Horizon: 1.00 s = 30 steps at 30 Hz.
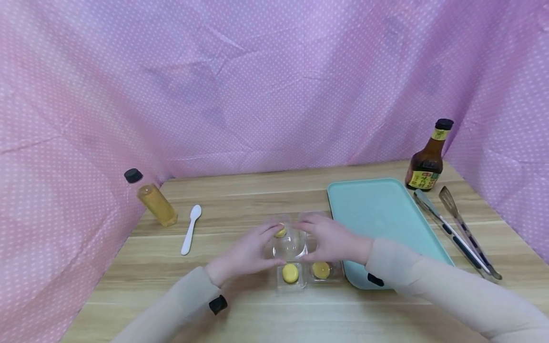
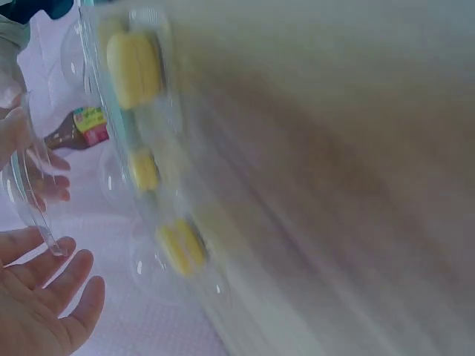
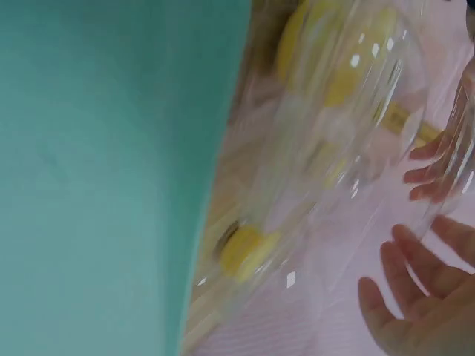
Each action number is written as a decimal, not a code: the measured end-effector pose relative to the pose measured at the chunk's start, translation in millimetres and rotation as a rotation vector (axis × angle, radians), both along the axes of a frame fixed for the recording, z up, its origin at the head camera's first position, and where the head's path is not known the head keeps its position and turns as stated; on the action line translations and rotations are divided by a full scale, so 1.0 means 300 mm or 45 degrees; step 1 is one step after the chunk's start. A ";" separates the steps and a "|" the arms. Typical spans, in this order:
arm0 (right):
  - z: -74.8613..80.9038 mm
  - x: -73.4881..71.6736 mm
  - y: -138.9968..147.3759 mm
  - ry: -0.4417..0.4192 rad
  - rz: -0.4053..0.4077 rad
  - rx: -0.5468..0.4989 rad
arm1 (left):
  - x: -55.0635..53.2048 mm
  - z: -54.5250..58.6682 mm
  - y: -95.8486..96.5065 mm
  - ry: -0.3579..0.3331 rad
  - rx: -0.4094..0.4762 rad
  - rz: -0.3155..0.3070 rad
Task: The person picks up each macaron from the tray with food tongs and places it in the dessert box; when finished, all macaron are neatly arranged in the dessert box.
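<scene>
A clear plastic dome lid (image 1: 289, 246) is between my two hands, raised above several clear plastic boxes. My left hand (image 1: 246, 250) pinches its left edge between thumb and fingertips; the left wrist view shows that rim (image 2: 56, 250) at the fingers. From the opposite side my right hand (image 1: 330, 240) holds the lid, its fingers spread along the edge. Below the hands, yellow macarons sit in the clear boxes: a front-left macaron (image 1: 290, 273), a front-right macaron (image 1: 320, 270) and a back macaron (image 1: 280, 231), partly covered by left fingers.
A pale green tray (image 1: 369, 205) lies right of the boxes, under my right forearm. Beyond it are tongs (image 1: 450, 231), a slotted spatula (image 1: 465, 228) and a brown sauce bottle (image 1: 426, 164). On the left are a white spoon (image 1: 190, 229) and a black-capped bottle of amber liquid (image 1: 156, 202).
</scene>
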State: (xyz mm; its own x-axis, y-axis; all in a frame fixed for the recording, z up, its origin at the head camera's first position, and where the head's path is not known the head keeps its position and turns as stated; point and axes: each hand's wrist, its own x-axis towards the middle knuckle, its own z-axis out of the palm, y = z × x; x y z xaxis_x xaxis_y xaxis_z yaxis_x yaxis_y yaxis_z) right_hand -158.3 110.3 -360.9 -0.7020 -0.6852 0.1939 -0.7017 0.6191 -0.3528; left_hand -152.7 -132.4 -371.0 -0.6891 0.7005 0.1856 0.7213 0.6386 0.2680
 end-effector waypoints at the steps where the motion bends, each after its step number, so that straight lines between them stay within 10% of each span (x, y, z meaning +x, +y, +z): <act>1: -0.001 0.008 -0.004 0.052 0.010 0.027 | 0.010 -0.001 -0.001 -0.004 -0.002 0.001; 30: -0.051 0.171 -0.059 0.115 0.005 0.343 | 0.160 -0.044 -0.001 -0.035 -0.272 -0.029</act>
